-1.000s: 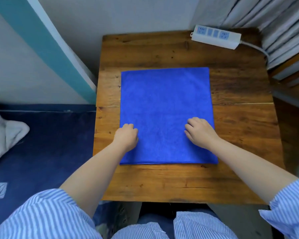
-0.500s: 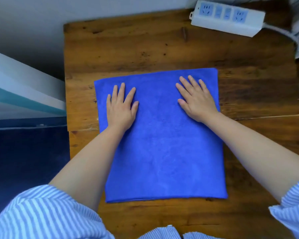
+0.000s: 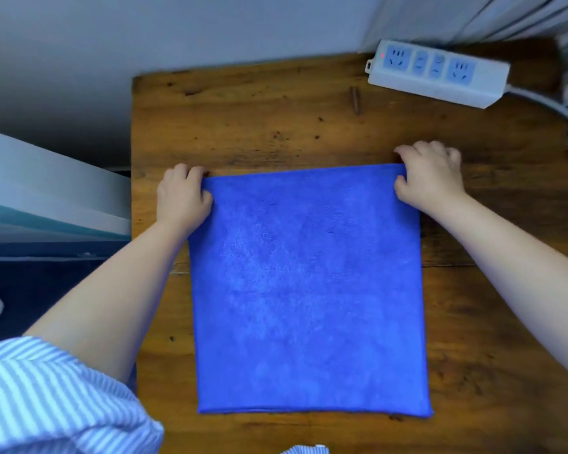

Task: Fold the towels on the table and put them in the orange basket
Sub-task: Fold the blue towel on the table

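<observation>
A blue towel (image 3: pixel 309 290) lies flat on the wooden table (image 3: pixel 259 119), roughly square, its near edge close to the table's front. My left hand (image 3: pixel 181 198) pinches the towel's far left corner with curled fingers. At the far right corner my right hand (image 3: pixel 430 175) grips the towel in the same way. Both corners still lie at table level. No orange basket shows in this view.
A white power strip (image 3: pixel 440 77) with its cable lies at the table's far right corner, beside grey curtains (image 3: pixel 538 14). A wall runs behind the table. Dark blue floor (image 3: pixel 46 283) and a pale panel (image 3: pixel 46 191) lie to the left.
My hands slid from the towel's near part, flattened over its far half, then moved outward to the far corners and closed on them. The camera leaned forward over the table.
</observation>
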`<state>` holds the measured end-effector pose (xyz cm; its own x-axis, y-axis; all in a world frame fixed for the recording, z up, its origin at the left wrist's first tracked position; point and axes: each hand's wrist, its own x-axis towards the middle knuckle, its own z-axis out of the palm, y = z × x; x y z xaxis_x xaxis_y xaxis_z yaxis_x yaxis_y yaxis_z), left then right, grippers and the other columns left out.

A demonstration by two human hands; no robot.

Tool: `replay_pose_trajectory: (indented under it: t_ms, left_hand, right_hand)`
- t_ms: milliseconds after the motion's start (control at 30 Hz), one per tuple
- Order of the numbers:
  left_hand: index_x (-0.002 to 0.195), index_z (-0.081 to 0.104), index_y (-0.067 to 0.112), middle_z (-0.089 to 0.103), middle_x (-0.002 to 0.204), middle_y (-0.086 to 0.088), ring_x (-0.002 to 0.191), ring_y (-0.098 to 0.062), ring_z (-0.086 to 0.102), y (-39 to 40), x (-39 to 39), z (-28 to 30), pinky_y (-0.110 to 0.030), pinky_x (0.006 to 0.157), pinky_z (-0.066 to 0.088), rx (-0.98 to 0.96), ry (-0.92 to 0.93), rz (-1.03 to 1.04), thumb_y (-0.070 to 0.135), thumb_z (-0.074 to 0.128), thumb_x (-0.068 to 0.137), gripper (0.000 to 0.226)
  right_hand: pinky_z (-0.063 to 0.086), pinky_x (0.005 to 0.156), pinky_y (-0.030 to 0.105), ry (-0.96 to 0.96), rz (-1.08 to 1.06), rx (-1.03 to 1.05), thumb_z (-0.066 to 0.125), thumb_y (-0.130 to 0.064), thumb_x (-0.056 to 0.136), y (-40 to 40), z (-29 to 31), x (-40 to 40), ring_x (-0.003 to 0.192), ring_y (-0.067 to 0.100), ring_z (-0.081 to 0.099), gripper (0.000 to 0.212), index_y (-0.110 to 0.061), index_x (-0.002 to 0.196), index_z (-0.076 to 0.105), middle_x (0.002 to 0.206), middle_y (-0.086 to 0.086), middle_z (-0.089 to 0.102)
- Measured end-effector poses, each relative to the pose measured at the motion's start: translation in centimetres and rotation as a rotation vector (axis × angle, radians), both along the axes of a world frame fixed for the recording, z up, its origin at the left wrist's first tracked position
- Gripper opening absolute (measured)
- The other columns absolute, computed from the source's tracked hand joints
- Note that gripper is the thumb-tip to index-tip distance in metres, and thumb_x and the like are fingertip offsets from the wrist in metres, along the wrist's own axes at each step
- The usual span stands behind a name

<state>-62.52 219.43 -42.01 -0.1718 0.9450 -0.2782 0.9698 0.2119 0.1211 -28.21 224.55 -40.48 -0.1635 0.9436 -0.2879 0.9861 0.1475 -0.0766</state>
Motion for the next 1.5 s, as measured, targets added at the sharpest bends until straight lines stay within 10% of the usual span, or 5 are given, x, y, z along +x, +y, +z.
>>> replay_pose_trajectory:
  t_ms: [633,1500]
  left_hand:
    - [0.103,0.066,0.003,0.058,0.097,-0.021,0.101,-0.036,0.051,-13.3,-0.7,8.2,-0.041,0.072,0.042,0.079,0.051,-0.211,0.008,0.051,0.090,0.021]
    - [0.106,0.060,0.011,0.058,0.102,-0.005,0.098,-0.023,0.051,-31.0,1.8,6.6,-0.028,0.062,0.034,-0.087,0.275,-0.460,0.009,0.047,0.091,0.020]
  right_hand:
    - [0.045,0.084,0.038,0.061,-0.158,0.136,0.053,0.001,0.084,-14.9,9.4,1.8,0.107,0.037,0.047,0.022,0.002,0.102,0.065,0.107,0.021,0.059]
    - [0.043,0.067,0.037,0.108,-0.174,0.166,0.050,0.008,0.081,-33.5,5.4,4.5,0.098,0.037,0.050,0.018,0.007,0.090,0.066,0.096,0.022,0.061]
